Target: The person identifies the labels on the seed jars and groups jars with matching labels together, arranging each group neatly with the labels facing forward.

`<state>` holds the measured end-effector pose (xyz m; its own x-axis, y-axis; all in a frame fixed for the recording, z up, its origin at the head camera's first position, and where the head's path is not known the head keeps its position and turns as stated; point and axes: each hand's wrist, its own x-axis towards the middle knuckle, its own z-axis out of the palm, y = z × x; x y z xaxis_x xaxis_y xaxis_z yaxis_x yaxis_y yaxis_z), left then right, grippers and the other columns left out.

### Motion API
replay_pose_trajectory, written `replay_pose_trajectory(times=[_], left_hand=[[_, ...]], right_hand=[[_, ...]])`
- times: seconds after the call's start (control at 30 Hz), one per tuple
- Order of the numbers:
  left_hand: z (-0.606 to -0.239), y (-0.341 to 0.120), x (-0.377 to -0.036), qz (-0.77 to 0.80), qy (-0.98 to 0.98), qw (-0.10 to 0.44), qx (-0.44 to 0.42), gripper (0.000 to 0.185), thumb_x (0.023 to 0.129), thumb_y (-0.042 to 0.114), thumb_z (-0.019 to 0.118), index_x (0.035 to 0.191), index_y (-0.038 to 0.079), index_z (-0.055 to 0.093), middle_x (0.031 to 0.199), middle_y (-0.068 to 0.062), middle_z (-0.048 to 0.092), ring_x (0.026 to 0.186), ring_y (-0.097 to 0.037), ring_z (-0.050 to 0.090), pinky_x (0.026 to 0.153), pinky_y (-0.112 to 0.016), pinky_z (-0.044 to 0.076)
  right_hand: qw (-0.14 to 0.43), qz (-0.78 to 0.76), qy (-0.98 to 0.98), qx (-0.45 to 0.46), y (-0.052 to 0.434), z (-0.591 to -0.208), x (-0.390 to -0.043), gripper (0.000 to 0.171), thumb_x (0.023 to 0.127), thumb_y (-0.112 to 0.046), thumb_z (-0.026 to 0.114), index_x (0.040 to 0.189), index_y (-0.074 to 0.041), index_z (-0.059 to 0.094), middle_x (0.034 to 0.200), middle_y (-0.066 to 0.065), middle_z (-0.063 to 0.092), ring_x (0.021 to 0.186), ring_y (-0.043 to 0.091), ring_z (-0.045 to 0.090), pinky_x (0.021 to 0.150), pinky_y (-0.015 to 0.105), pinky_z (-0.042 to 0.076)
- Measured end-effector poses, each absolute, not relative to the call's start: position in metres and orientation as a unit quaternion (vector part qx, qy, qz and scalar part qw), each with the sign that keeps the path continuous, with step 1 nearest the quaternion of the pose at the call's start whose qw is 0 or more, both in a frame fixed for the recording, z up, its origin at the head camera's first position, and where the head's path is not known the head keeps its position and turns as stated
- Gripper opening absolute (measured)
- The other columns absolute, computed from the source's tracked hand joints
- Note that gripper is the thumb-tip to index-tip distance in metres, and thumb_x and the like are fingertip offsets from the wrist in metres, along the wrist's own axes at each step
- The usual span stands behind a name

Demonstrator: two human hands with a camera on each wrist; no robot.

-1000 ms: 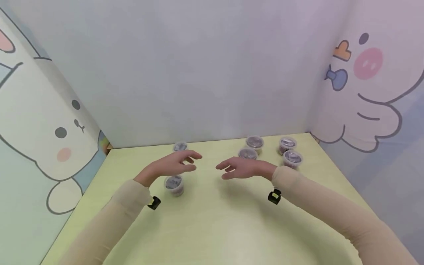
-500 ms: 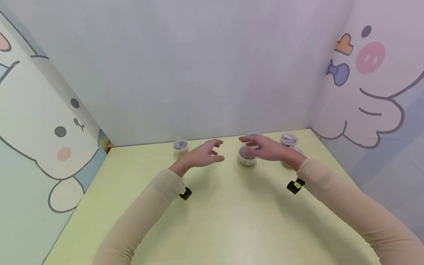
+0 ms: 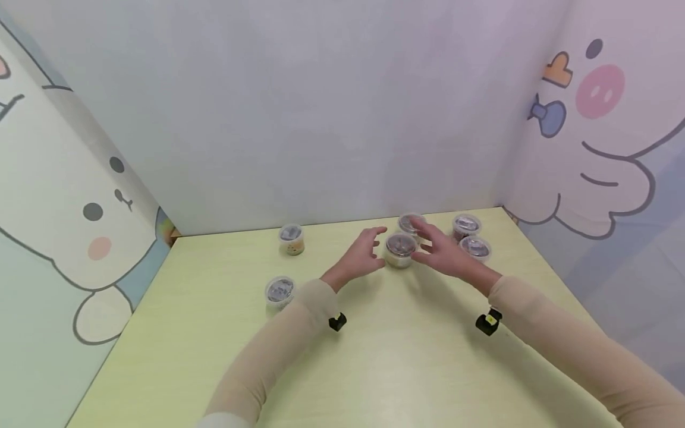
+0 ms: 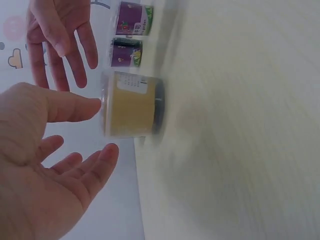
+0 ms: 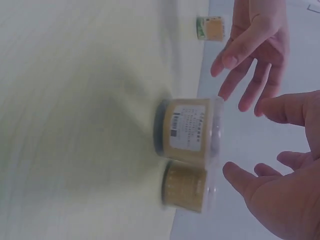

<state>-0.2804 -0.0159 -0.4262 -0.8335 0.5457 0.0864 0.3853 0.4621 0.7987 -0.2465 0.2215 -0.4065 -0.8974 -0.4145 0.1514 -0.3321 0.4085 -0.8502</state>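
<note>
Yellow-green surface (image 3: 374,356) carries six small lidded tubs. Centre tub (image 3: 401,249), tan body with dark lid, is flanked by both hands: left hand (image 3: 364,254) just beside its left side, right hand (image 3: 441,252) just beside its right. Both grips are wide, fingers spread and relaxed, nothing held. In the left wrist view a left fingertip (image 4: 95,106) appears at or very near the tub's lid edge; contact cannot be told. Second tub (image 3: 411,223) sits right behind the centre one, two purple-labelled tubs (image 3: 471,235) near the right hand, two more well apart at left (image 3: 291,239) (image 3: 280,291).

Risk, as judged: tubs are crowded, so the rear tub could be knocked by fingers closing round the centre one. Uneven squeeze from the two hands could tip or skid the tub on the smooth surface. Wrist views are blurred, so spacing is uncertain
</note>
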Motion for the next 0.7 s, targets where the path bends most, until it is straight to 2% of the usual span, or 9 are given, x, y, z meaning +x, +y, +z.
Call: replay_pose_trajectory(times=[0.1,0.27,0.43,0.7], left_hand=[[-0.438,-0.008,-0.281,0.436,0.858,0.106,0.251,0.085,0.082,-0.002,0.072,0.155,-0.001,0.030,0.151,-0.024,0.037,0.130,-0.039,0.053,0.099,-0.036,0.051],[-0.450,0.000,-0.283,0.449,0.859,0.128,0.210,0.086,0.081,0.003,0.076,0.154,-0.005,0.031,0.144,-0.024,0.047,0.122,-0.035,0.059,0.101,-0.038,0.050],[-0.457,0.006,-0.284,0.484,0.842,0.139,0.192,0.079,0.082,0.000,0.078,0.150,-0.005,0.038,0.138,-0.021,0.055,0.117,-0.031,0.063,0.099,-0.034,0.051],[-0.463,0.010,-0.283,0.520,0.823,0.131,0.185,0.066,0.087,-0.001,0.074,0.146,-0.004,0.044,0.131,-0.018,0.060,0.112,-0.028,0.065,0.093,-0.031,0.054]], right_hand=[[0.041,-0.507,0.835,-0.212,0.221,-0.419,-0.245,0.079,0.090,0.015,0.062,0.154,0.015,0.016,0.158,0.037,0.017,0.141,0.059,0.024,0.110,0.063,0.032],[0.067,-0.524,0.833,-0.166,0.221,-0.437,-0.247,0.083,0.087,0.015,0.064,0.153,0.017,0.013,0.155,0.041,0.020,0.140,0.059,0.027,0.111,0.062,0.033],[0.099,-0.531,0.831,-0.131,0.220,-0.446,-0.252,0.081,0.089,0.010,0.067,0.154,0.013,0.018,0.156,0.036,0.025,0.140,0.055,0.031,0.111,0.059,0.034],[0.123,-0.527,0.834,-0.109,0.223,-0.453,-0.260,0.071,0.095,0.001,0.066,0.155,0.005,0.028,0.151,0.032,0.038,0.135,0.050,0.044,0.104,0.052,0.046]])
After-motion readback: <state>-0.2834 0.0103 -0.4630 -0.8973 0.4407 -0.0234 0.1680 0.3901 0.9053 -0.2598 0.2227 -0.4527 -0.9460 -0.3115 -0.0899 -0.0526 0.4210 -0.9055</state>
